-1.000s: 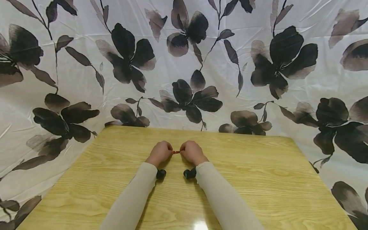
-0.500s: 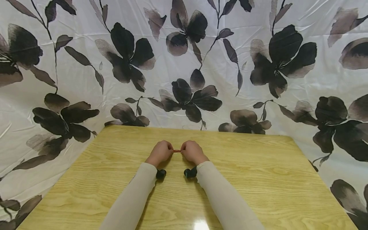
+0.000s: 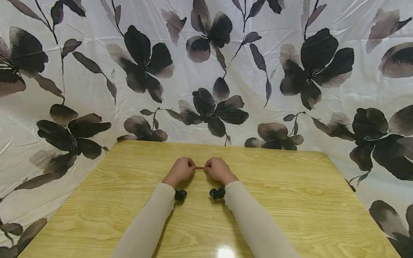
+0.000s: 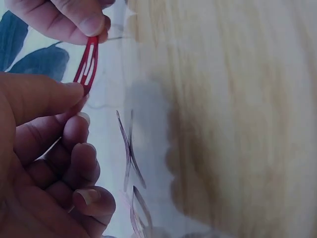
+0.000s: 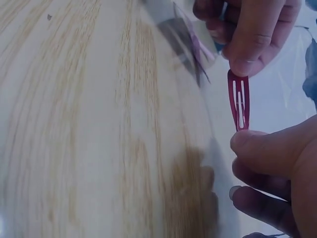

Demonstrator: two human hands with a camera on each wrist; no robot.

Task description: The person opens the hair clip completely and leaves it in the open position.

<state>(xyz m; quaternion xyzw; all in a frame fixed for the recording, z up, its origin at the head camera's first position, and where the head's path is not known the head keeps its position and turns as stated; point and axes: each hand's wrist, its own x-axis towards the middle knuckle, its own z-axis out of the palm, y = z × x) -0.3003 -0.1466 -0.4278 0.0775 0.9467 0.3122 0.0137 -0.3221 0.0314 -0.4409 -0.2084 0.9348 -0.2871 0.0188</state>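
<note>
A small red snap hair clip (image 3: 199,168) is held between both hands above the far part of the table. My left hand (image 3: 181,170) pinches one end between thumb and forefinger, its other fingers loosely curled. At the opposite end, my right hand (image 3: 219,170) pinches with thumb and finger. In the left wrist view, the clip (image 4: 93,67) shows long slots between narrow red strips. The right wrist view shows the same clip (image 5: 246,101) stretched from one thumb tip to the other. Fingertips cover both of its ends.
A wood-grain table (image 3: 290,200) spreads under the arms. Behind its far edge hangs a white cloth (image 3: 264,21) with dark flowers, which also runs along both sides. Small black cameras (image 3: 181,195) sit at the wrists, below light sleeves (image 3: 145,222).
Both hands have shifted slightly away and right, the right one a little more. The hair clip has risen a bit and looks thinner and darker in the head view than one second ago.
</note>
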